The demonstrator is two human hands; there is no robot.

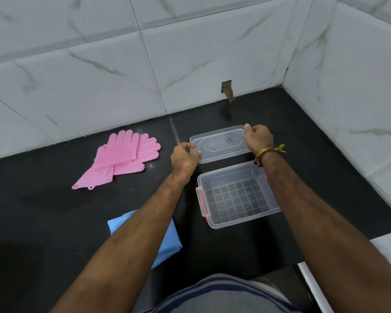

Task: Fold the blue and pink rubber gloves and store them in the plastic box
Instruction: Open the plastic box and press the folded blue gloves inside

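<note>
The plastic box [238, 195] sits open on the black counter [54, 211] right in front of you, clear-walled, with a grid pattern showing through its floor and a red latch [201, 201] on its left end. Nothing lies inside it.

Just beyond the box, on the wall side, you hold its clear lid [220, 143] with both hands. Your left hand [184, 155] pinches the lid's near left corner, fingers curled over the edge. Your right hand [259, 137] grips the lid's far right corner, thumb up and fingers folded round the rim. The lid's near edge lies close to the box's far rim; whether it rests on the counter or is lifted slightly, you cannot tell from this angle.

The pink gloves [119, 158] lie unfolded on the counter well to the left of the lid, 2 of them stacked one over the other, fingers pointing toward the wall and cuffs toward you.

The blue gloves [167, 240] lie near the counter's front edge, left of the box, mostly hidden under your left forearm; only a flat blue patch shows, so their shape is unclear.

A threaded band [269, 152] wraps your right wrist. Marbled white tiles [190, 53] line the walls behind and to the right, with a small broken notch [227, 89] at the base of the back wall.
</note>
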